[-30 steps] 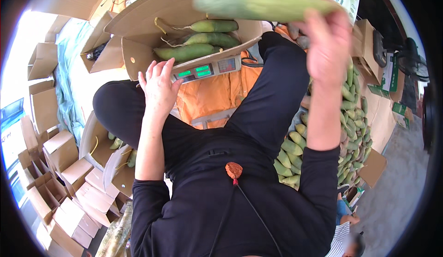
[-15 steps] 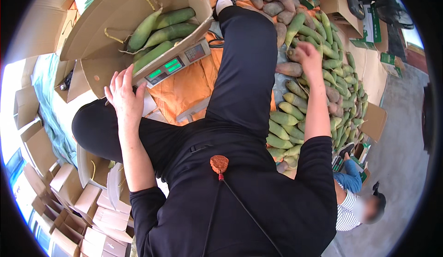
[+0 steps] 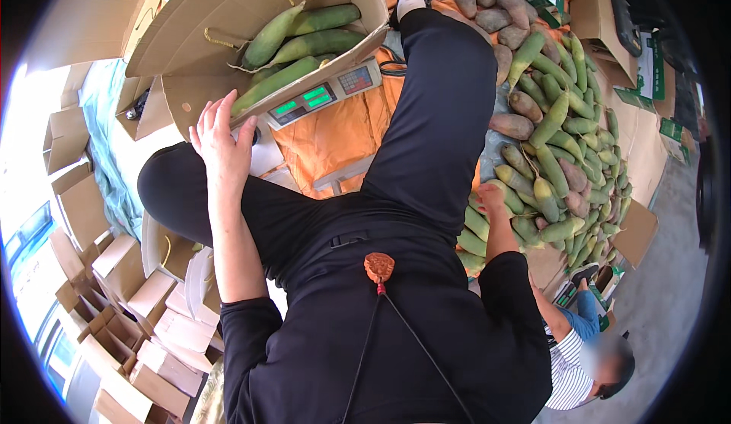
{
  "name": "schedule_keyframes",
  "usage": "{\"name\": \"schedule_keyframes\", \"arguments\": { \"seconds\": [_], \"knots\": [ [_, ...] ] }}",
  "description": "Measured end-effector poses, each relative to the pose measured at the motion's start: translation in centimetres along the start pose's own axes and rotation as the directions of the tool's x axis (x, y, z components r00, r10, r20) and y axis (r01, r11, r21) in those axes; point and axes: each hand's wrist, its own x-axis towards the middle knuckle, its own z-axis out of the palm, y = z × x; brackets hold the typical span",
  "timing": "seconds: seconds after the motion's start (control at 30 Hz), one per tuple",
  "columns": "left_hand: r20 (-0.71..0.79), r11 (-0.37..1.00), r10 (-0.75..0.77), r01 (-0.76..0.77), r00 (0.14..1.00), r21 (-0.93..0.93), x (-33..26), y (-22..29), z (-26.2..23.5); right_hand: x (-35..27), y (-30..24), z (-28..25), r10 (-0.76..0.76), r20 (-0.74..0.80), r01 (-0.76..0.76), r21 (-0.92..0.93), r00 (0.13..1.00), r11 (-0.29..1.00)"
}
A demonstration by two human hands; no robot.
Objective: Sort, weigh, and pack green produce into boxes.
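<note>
Radishes, long, green, probably heavy and stiff, best held mid-body, lay heaped beside our right hand, its grip unclear to us, while our left hand had fingers spread by the brown cardboard box.

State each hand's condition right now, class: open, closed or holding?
Left hand: open, at the edge of the carton.
Right hand: by the green radishes; whether it holds one cannot be told.

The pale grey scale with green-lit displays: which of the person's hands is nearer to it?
Left. The left hand is by the brown cardboard box, just left of the scale; the right hand is across the black-trousered leg, at the long green radishes.
</note>
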Motion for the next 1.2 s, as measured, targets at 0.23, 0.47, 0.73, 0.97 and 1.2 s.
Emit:
{"name": "schedule_keyframes", "arguments": {
  "seconds": [0.23,0.47,0.73,0.97,1.2],
  "knots": [
    [-0.013,0.999,0.028,-0.029,1.000,-0.015,0.4,0.5,0.8,-0.5,1.2,2.2,0.038,0.051,-0.043,0.106,0.998,0.993],
    [-0.018,0.998,0.061,-0.061,0.998,0.035,0.1,-1.8,0.7,0.0,2.8,5.3,0.081,0.058,-0.087,0.125,0.995,0.988],
    [-0.014,0.994,0.105,-0.104,0.994,0.041,0.7,-1.2,1.4,-0.5,4.1,2.2,-0.290,-0.171,0.102,-0.677,0.942,0.729],
    [0.019,0.992,0.092,-0.094,0.996,0.089,0.4,-0.8,0.6,-1.3,-0.2,1.9,-0.327,0.111,0.244,-0.884,0.939,0.400],
    [0.021,0.996,0.030,-0.032,0.999,0.086,0.6,0.8,0.3,-1.3,0.9,2.7,-0.216,0.140,0.183,-0.965,0.966,0.190]
  ]
}}
